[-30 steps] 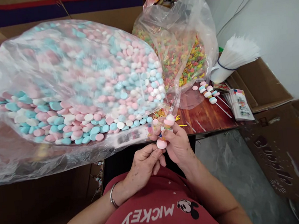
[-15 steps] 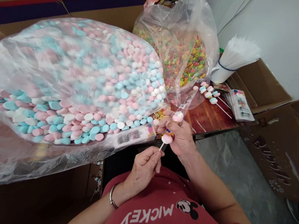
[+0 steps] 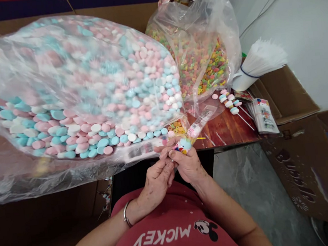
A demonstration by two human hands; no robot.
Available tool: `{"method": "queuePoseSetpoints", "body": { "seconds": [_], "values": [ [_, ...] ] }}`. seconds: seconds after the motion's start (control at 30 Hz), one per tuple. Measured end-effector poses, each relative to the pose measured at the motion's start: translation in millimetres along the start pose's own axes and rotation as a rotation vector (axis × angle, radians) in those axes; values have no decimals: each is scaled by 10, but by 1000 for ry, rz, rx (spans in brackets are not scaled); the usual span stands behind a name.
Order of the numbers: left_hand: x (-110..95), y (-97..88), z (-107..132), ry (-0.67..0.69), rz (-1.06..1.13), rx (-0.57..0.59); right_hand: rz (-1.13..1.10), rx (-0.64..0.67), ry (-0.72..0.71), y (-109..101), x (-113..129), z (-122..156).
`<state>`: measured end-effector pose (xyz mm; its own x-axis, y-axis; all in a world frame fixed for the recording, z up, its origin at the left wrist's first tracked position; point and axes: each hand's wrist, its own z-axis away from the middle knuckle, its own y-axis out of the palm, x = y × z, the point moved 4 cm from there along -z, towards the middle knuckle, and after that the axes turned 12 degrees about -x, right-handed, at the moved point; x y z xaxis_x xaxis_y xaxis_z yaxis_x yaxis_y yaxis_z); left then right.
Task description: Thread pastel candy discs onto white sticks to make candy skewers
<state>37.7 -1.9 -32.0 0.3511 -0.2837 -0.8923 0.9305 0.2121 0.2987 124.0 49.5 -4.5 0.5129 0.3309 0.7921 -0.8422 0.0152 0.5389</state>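
A marshmallow candy stick in a printed clear sleeve slants up and right from my hands, the sleeve's flat end reaching over the table edge. My right hand is closed round its lower part, thumb on top. Close against it, my left hand pinches the lower end of the stick, whose tip is mostly hidden by the fingers. Right beyond them lie loose candy rings and a pink marshmallow. A stack of flat printed sleeves lies partly under clear plastic at the table edge.
A big clear bag of pink, blue and white marshmallows covers the left. Behind stands a bag of candy rings. Finished-looking candy sticks, more sleeves, a jug of white sticks and cardboard boxes are at right.
The sleeve has slid down over the candy, covering the marshmallows. My right hand has moved down and left until it meets my left hand, which has barely moved.
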Motion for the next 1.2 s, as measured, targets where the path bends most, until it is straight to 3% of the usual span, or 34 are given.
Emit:
{"method": "queuePoseSetpoints", "body": {
  "seconds": [0.1,0.27,0.4,0.57,0.83,1.0,1.2],
  "values": [
    [24,-26,-18,24,10,19,-4,-11,-37,-43,79,-35],
    [42,-25,-21,34,-12,74,-139,-55,-208,-123,487,-200],
    [28,0,-7,62,-70,83,-107,-68,-260,-56,643,-286],
    [-25,5,-28,128,-73,16,-54,-34,-121,57,397,-259],
    [-87,-48,-92,164,-124,-83,-27,-5,-17,-33,235,-209],
    [-110,-37,-82,129,-123,-81,-23,-52,-27,-26,154,-218],
    [-57,-32,-124,118,-92,-71,-36,-4,64,29,8,-177]
  ]
}}
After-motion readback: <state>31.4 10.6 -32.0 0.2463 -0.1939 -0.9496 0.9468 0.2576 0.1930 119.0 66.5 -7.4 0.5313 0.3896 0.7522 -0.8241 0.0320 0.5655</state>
